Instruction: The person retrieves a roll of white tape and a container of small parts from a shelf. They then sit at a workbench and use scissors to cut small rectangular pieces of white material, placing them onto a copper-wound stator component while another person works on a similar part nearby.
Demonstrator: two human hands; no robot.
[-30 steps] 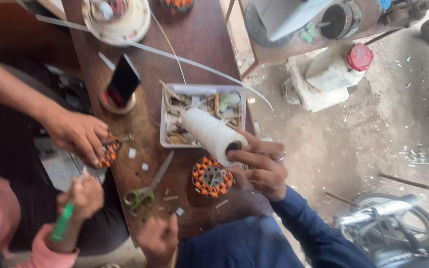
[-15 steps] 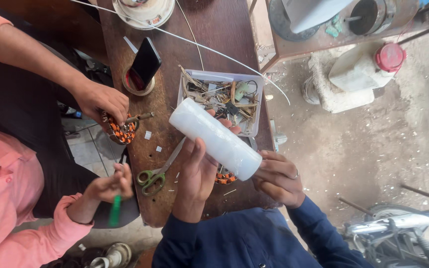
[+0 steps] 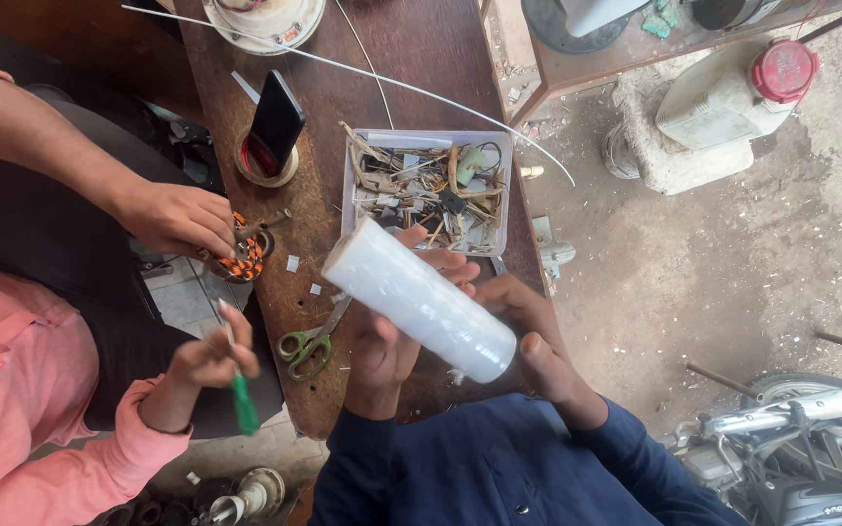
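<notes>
Both my hands hold a white roll of plastic film (image 3: 421, 297) tilted above the wooden table (image 3: 421, 68). My left hand (image 3: 382, 356) grips it from below near the middle. At the roll's lower right end sits my right hand (image 3: 538, 341), fingers wrapped around it. Green-handled scissors (image 3: 309, 343) lie on the table just left of my left hand. A clear tray (image 3: 431, 136) of wire scraps and small parts sits behind the roll.
A co-worker in pink at the left holds an orange-wound stator (image 3: 244, 261) at the table edge and a green screwdriver (image 3: 244, 404). A phone (image 3: 275, 122) stands in a round holder. A white jug (image 3: 723, 93) and a motorcycle (image 3: 811, 438) are on the ground at the right.
The roll stood on end on the table under my right hand; now it is lifted and tilted, with my left hand also on it. The co-worker's screwdriver hand has shifted.
</notes>
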